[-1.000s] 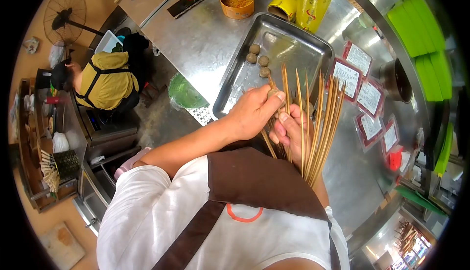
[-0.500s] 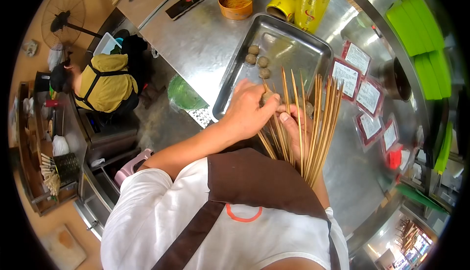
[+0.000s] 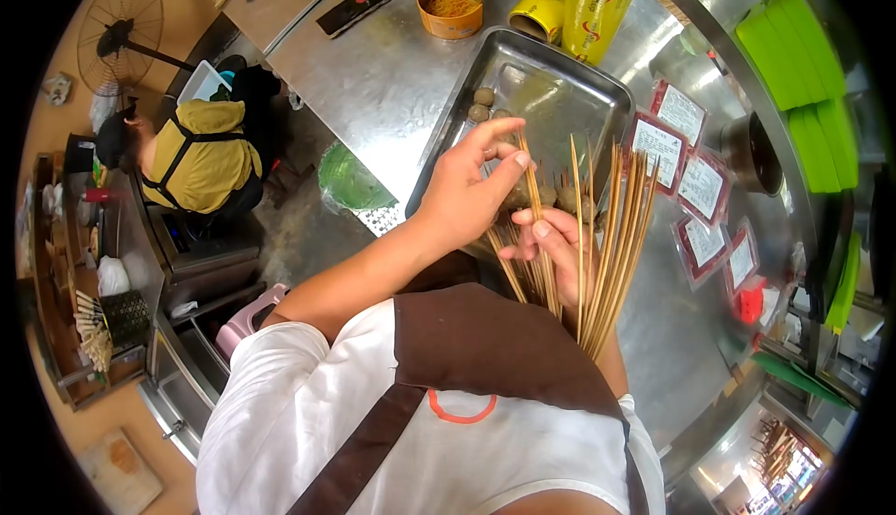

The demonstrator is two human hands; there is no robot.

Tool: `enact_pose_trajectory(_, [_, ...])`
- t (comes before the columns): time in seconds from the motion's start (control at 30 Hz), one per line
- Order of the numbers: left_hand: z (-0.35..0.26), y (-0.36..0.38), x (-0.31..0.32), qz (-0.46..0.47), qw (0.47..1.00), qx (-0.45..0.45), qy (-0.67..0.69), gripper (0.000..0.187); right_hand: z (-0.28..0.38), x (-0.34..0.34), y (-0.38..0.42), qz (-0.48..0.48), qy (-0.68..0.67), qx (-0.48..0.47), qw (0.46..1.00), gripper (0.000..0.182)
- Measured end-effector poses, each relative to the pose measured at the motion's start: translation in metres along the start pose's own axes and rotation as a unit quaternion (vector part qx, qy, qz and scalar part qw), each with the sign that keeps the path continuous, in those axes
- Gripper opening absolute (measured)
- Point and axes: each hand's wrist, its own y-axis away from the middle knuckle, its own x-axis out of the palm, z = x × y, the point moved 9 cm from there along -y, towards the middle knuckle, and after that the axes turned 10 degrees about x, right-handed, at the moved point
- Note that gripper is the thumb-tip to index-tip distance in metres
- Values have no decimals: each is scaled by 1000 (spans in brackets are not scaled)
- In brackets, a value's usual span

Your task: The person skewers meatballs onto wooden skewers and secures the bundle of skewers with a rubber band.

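Note:
My left hand (image 3: pixel 471 181) is raised over the metal tray (image 3: pixel 616 95), its thumb and index finger pinched at the upper end of a bamboo skewer (image 3: pixel 529 169). Lower on that skewer, the thumb and fingers of my right hand (image 3: pixel 553 239) are closed around it. A fan of long bamboo skewers (image 3: pixel 618 253) stands beside my right hand, and more skewers show beneath it. Brown meatballs (image 3: pixel 483 97) lie in the tray's far left part, some covered by my left hand. Further meatballs (image 3: pixel 569 199) sit just behind my right hand, partly hidden by skewers.
Yellow rolls (image 3: pixel 602 1) and an orange tub (image 3: pixel 452 6) stand beyond the tray. Labelled red packets (image 3: pixel 705 183) lie on the right, near a metal pot (image 3: pixel 754 153). A dark phone (image 3: pixel 353 11) is at the back. On the left, a person in yellow (image 3: pixel 205 155) bends over.
My left hand has opened from its grip on a meatball beside my right hand and moved up to a skewer's upper end. A skewer now stands between both hands.

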Motion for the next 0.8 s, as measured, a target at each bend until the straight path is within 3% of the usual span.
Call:
enact_pose_trajectory(0.13, [-1, -3, -4, -11, 995, 52, -84, 39, 3, 0, -1, 3, 33, -6, 999, 33])
enact_pose_trajectory(0.27, [-3, -2, -7, -30, 995, 16, -90, 39, 3, 3, -1, -1, 44, 14, 999, 35])
enact_pose_trajectory(0.43, [6, 0, -12, -34, 995, 1, -89, 37, -4, -6, 0, -56, -61, 35, 996, 29])
enact_pose_trajectory(0.63, [21, 2, -11, 6, 997, -34, -73, 32, -6, -4, -4, -14, -29, 20, 999, 18])
enact_pose_trajectory(0.7, [28, -14, -24, -54, 998, 44, 4, 26, -4, -7, -5, -21, -28, 11, 999, 18])
enact_pose_trajectory(0.73, [31, -24, -39, -91, 994, 43, -30, 22, -3, -7, -4, -26, -27, 2, 999, 19])
enact_pose_trajectory(0.8, [35, -47, -63, -77, 969, 95, -216, 24, -4, -6, -4, -46, -27, 6, 999, 14])
